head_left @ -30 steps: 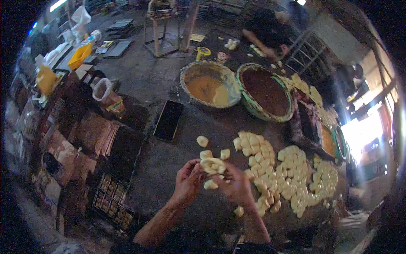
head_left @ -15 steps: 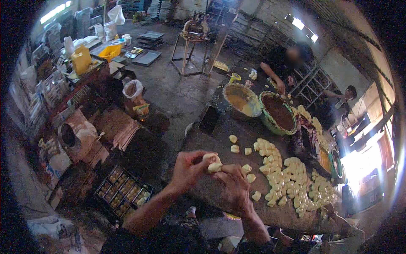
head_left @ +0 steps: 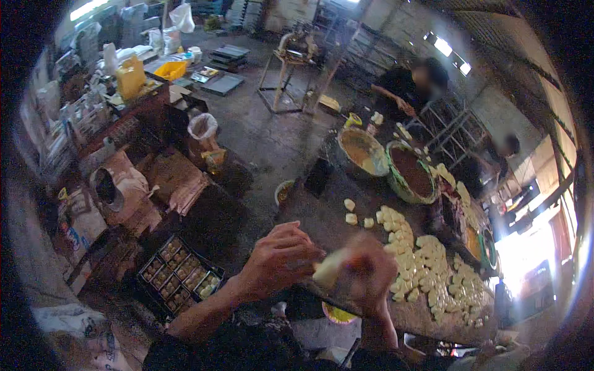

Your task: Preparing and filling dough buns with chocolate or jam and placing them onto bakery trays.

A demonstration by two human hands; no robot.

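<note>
A pale piece of dough [head_left: 328,271], blurred and drawn out, is between my two hands over the table's near left edge. My left hand [head_left: 281,256] is closed, its bent fingertips meeting the dough's left end. My right hand [head_left: 369,272] is smeared by motion; it appears closed round the dough's other end, though its separate fingers do not show clearly. To the right, many glossy dough pieces [head_left: 427,266] lie crowded on the dark table [head_left: 318,216]. A few loose dough pieces [head_left: 351,218] sit apart beyond my hands.
Behind the dough stand a tub of yellowish contents [head_left: 364,151] and a green-rimmed tub of brown filling [head_left: 410,173]. A co-worker [head_left: 414,86] leans over the far end. Low on the left is a divided crate of round pieces [head_left: 179,275]. A yellow-rimmed bowl [head_left: 339,313] stands below the edge.
My right hand has moved quickly and is now blurred. The dough between my hands looks longer. My left hand has shifted slightly right, and the view has tilted a little.
</note>
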